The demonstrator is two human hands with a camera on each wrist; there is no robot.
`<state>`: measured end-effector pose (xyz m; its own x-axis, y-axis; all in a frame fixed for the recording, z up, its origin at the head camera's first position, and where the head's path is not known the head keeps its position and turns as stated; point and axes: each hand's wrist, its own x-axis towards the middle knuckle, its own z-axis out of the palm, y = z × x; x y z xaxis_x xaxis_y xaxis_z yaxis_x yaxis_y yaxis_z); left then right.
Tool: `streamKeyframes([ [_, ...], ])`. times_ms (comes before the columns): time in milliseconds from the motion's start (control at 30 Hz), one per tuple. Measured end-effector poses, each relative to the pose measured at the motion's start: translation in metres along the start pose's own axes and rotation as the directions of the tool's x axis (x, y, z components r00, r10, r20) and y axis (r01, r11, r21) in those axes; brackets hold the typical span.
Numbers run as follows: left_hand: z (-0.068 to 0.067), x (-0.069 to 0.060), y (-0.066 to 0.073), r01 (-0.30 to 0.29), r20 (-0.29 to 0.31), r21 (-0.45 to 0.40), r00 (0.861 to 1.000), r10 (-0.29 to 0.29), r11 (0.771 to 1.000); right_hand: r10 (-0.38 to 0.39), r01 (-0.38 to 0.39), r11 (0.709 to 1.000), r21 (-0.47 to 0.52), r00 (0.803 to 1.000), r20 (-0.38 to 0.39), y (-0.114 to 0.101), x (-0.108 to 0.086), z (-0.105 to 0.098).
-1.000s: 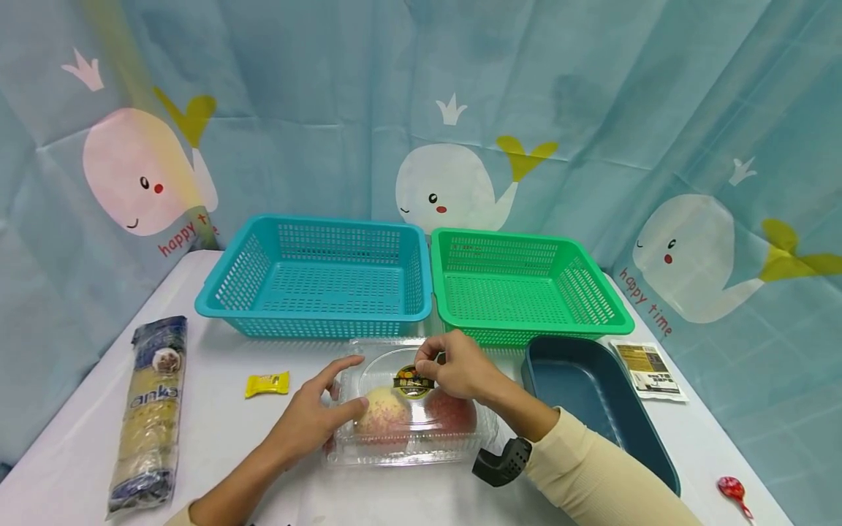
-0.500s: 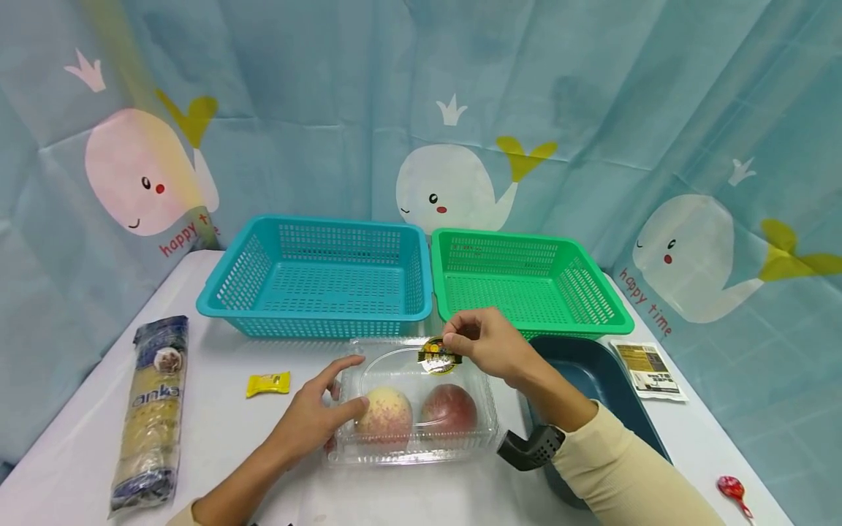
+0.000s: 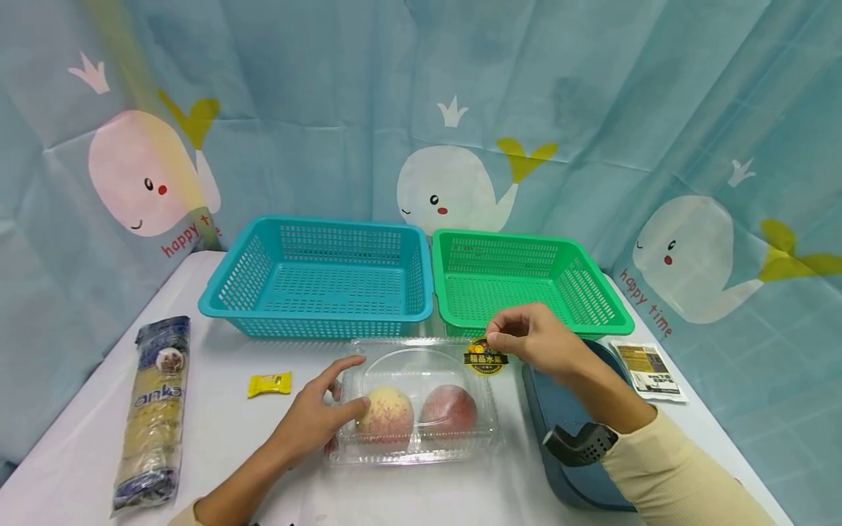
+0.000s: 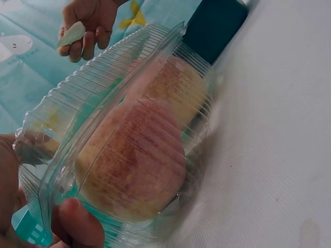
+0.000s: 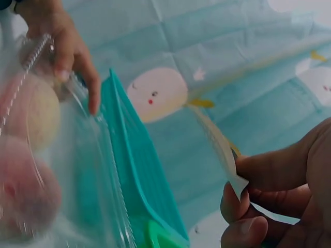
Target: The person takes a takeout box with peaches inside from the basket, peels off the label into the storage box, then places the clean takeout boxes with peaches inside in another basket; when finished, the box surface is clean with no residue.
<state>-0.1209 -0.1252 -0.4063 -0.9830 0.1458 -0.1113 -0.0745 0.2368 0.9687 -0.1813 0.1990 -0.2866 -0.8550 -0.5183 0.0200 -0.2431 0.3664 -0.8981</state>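
Note:
A clear plastic clamshell box (image 3: 416,363) lies on the white table. Through its lid show two peaches, a yellow-pink peach (image 3: 387,416) and a redder peach (image 3: 449,408). My left hand (image 3: 314,415) grips the box at its left side, thumb on top. In the left wrist view the thumb (image 4: 81,223) presses near the rim. Between thumb and fingers, my right hand (image 3: 549,347) pinches a round black-and-gold sticker (image 3: 484,358) with a fruit picture, held above the box's far right corner. The sticker's pale back (image 5: 221,147) appears in the right wrist view, slightly bent.
Behind the box stand a blue basket (image 3: 316,321) and a green basket (image 3: 526,327). A dark blue tray (image 3: 559,446) sits under my right forearm. At left lie a long noodle-like packet (image 3: 156,409) and a small yellow packet (image 3: 270,384). A white-and-brown sachet (image 3: 650,371) lies far right.
The sticker has come off the lid's middle and moved right and away in my right hand. My left hand stays on the box, which has hardly moved.

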Motion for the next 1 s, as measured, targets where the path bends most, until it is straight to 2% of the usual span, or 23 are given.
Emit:
streamKeyframes([
  [300, 0.001, 0.0, 0.001, 0.014, 0.014, -0.059, 1.0, -0.013, 0.998, 0.005, -0.009, 0.996, -0.09, 0.999, -0.043, 0.011, -0.027, -0.032],
  [533, 0.0, 0.0, 0.001, 0.018, 0.018, -0.084, 1.0, -0.016, 0.996, 0.002, -0.012, 0.99, -0.141, 0.998, -0.069, 0.035, -0.041, -0.052],
  [800, -0.002, 0.0, 0.003, 0.016, 0.03, -0.085, 0.999, -0.013, 0.996, 0.001, -0.001, 0.997, -0.083, 1.0, 0.001, 0.075, -0.053, -0.075],
  [900, -0.002, 0.0, 0.003, 0.017, 0.035, -0.083, 0.999, -0.014, 0.996, 0.02, -0.018, 0.998, -0.058, 0.999, 0.032, 0.091, -0.056, -0.08],
  [1000, -0.003, 0.0, 0.004, 0.021, 0.044, -0.092, 0.999, -0.017, 0.996, 0.067, -0.066, 0.997, -0.037, 0.997, 0.038, 0.106, -0.058, -0.082],
])
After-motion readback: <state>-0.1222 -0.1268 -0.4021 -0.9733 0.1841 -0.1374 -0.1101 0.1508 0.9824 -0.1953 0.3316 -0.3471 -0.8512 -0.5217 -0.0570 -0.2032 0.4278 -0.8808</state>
